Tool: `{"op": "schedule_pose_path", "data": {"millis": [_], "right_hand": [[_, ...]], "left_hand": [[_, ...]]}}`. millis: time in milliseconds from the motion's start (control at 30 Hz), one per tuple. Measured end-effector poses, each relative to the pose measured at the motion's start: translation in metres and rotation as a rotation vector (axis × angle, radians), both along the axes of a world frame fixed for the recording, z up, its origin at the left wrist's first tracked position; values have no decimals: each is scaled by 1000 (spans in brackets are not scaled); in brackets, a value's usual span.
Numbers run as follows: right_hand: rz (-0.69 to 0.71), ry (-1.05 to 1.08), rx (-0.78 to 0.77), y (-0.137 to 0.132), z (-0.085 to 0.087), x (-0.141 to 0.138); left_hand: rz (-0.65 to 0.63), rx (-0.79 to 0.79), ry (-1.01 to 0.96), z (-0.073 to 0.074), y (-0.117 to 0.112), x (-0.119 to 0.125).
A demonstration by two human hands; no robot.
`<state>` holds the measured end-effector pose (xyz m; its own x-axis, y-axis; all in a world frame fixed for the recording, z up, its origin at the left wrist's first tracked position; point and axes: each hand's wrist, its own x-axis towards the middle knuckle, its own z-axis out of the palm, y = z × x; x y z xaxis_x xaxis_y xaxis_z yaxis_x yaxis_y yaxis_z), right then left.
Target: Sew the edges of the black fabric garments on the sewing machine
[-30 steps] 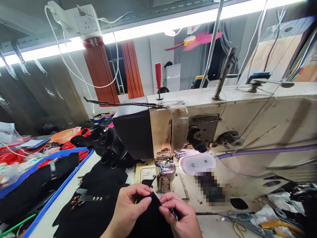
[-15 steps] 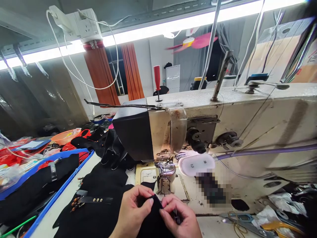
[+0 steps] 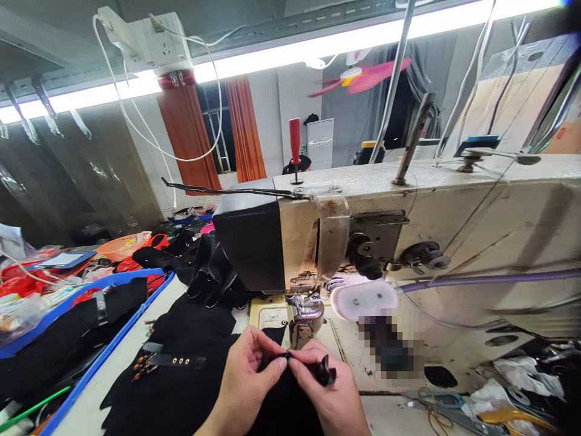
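My left hand (image 3: 247, 375) pinches the edge of a black fabric piece (image 3: 281, 402) just in front of the presser foot (image 3: 306, 312) of a worn cream sewing machine (image 3: 408, 242). Touching it fingertip to fingertip, my right hand (image 3: 327, 390) pinches the same edge and also grips a small black tool (image 3: 325, 370). To the left lies more black fabric carrying a studded strap (image 3: 170, 361).
A blue tray (image 3: 113, 339) with black pieces stands at the left, beyond it an orange basket (image 3: 120, 245) and red clutter. A small white lamp (image 3: 363, 300) sits by the needle. Scissors (image 3: 442, 402) and scraps lie at the right. A power strip (image 3: 149, 39) hangs overhead.
Both hands have slid a little up toward the presser foot with the fabric edge. The black tool in my right hand now shows more plainly.
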<state>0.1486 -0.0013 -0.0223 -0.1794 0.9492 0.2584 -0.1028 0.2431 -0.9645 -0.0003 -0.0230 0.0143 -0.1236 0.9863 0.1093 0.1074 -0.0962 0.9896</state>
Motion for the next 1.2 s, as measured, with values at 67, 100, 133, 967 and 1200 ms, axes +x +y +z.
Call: {"op": "schedule_pose_path", "data": {"millis": [67,100,133,967,1200], "right_hand": [[0,43,-50,1,-4,-2],[1,70,-86,2,-5,-3],[-1,100,-124,4,-6,-4],[-314,424,-499,41,-27,-5],[-229,360,-416,43,-32,-1]], "left_hand": [[-14,-25,-8,-2,1,-1],[-36,-41,31,-3,2,-2],[-65,-57,96,-3,4,-3],[-197,-239,129,17,80,14],[-146,-300,19,25,81,12]]}}
